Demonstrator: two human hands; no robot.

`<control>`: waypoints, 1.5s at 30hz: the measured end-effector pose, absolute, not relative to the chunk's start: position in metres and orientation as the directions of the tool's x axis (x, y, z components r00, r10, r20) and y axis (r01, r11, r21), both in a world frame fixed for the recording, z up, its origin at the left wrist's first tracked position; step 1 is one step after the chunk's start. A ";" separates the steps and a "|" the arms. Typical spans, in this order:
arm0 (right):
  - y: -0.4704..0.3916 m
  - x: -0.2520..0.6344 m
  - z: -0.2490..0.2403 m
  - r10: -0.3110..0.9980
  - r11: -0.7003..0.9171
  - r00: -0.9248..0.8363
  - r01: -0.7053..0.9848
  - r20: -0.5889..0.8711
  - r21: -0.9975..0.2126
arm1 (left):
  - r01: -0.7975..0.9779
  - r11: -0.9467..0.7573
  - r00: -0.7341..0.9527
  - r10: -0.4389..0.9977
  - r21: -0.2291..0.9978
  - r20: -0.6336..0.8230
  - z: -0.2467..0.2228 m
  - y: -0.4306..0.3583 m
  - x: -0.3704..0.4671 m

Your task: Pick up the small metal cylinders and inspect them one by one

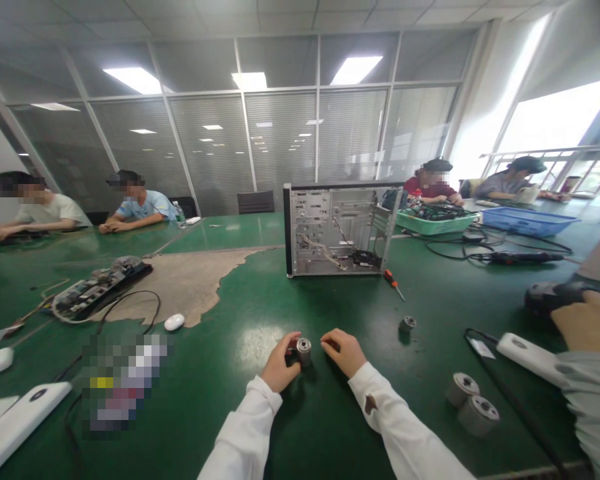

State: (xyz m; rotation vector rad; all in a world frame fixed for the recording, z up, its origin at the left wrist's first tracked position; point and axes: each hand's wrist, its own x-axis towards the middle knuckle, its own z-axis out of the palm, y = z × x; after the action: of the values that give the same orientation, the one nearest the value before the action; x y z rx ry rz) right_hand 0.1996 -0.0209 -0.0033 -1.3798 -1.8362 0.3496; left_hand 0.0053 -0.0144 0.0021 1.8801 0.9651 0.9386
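Note:
My left hand [281, 363] has its thumb and fingers closed round the side of a short metal cylinder [305, 354], which stands upright on the green table [260, 303]. A dark round hole shows in the cylinder's top. Just right of it, apart from it, is my right hand [345, 352] with thumb and fingertips curled toward each other; anything between them is too small to make out. A similar cylinder [407, 325] stands farther to the right. Two more, a cylinder [462, 390] and another cylinder [479, 417], stand side by side at the near right.
An open computer case [340, 230] stands beyond my hands, with an orange screwdriver [393, 283] beside it. Left are a white mouse [175, 322] and a circuit assembly [103, 288]. A co-worker's hand [587, 320] reaches in at right. Baskets [430, 227] and several people are farther back.

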 end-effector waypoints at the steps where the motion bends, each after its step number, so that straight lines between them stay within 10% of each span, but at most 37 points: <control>1: -0.021 0.202 -0.007 0.905 0.374 -0.126 0.692 0.407 -0.618 | 0.273 -0.382 0.427 0.871 0.883 0.245 0.001 -0.014 0.005; 29: -0.007 0.247 -0.032 0.935 0.147 0.052 0.842 0.351 -0.518 | 0.289 -0.352 0.364 0.901 0.890 0.237 -0.005 -0.009 0.006; 37: -0.034 0.206 -0.002 0.844 0.413 -0.039 0.685 0.535 -0.600 | 0.268 -0.294 0.293 0.932 0.917 0.213 -0.008 -0.005 0.007; 45: -0.065 0.173 0.019 0.810 0.496 -0.251 0.774 0.529 -0.393 | 0.114 -0.254 0.473 0.864 0.960 0.173 -0.007 -0.009 0.010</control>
State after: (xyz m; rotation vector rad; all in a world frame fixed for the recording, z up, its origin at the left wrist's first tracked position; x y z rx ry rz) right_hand 0.1732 -0.0651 0.0190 -1.2977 -2.0463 0.0663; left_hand 0.0102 -0.0088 -0.0072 1.6866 0.8476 0.9072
